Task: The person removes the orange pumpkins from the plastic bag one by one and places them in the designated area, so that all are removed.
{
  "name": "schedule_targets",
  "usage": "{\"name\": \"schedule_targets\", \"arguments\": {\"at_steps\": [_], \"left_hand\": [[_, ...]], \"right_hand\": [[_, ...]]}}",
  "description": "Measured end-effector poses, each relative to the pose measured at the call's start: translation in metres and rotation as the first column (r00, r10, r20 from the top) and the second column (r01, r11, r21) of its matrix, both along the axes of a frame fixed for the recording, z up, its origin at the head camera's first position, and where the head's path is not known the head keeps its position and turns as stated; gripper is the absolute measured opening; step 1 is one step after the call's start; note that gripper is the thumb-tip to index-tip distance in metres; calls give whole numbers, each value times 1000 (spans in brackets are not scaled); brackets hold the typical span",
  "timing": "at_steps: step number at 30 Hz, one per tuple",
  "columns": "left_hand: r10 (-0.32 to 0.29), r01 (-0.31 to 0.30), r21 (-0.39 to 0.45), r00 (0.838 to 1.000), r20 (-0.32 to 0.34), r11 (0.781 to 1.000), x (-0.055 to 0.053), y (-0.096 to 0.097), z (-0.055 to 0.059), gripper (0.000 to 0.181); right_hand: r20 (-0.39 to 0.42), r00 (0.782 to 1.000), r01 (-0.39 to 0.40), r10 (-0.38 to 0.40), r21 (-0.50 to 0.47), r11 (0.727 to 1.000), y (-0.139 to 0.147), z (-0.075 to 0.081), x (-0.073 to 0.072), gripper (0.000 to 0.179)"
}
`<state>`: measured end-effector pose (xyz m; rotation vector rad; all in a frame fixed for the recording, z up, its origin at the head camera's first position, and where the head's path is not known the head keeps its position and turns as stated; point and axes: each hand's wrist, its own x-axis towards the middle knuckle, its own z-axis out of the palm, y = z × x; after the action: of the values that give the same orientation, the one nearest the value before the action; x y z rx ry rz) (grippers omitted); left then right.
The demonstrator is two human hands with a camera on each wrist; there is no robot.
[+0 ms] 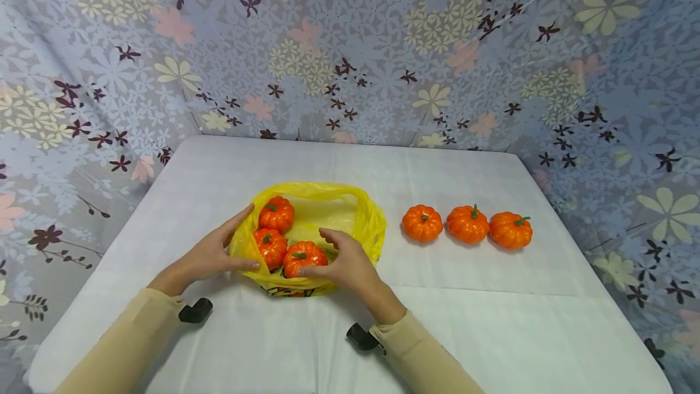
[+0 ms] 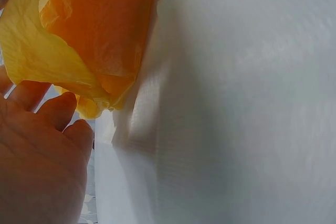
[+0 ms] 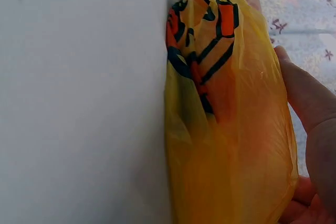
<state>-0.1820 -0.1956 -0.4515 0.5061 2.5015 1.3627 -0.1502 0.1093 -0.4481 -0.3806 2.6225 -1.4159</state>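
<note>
A yellow plastic bag [image 1: 328,214] lies with its mouth spread wide, holding three small orange pumpkins: one at the back [image 1: 276,216], one at the left [image 1: 270,254] and one at the front [image 1: 302,254]. Along the bag's left side rests my left hand [image 1: 213,252], fingers extended and thumb near the front rim. In the left wrist view its fingers [image 2: 58,111] touch the yellow film. My right hand [image 1: 347,265] reaches over the right front rim, thumb by the front pumpkin and fingers spread above the bag's inside. Dark print shows on the bag's front [image 3: 202,51].
Three more orange pumpkins stand in a row right of the bag: a near one [image 1: 422,224], a middle one [image 1: 467,224] and a far-right one [image 1: 511,230]. A white cloth covers the table [image 1: 465,333]. Flowered fabric [image 1: 350,47] hangs behind and at both sides.
</note>
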Motion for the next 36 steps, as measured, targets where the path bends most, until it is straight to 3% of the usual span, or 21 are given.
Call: {"name": "schedule_targets", "arguments": {"at_steps": [9,26,36], "left_hand": [[1,-1,-9,1000,-1,1000,0,1,0,114],[3,-3,-7,1000,-9,1000,3,-2,-1,114],[-1,1,-11,1000,-2,1000,2,1,1,114]], "right_hand": [[4,999,-34,34,38,999,-3,-2,2,97],[-62,994,-85,88,53,995,-7,-5,1,84],[-95,995,-4,1,-30,1000,-2,3,1,82]]}}
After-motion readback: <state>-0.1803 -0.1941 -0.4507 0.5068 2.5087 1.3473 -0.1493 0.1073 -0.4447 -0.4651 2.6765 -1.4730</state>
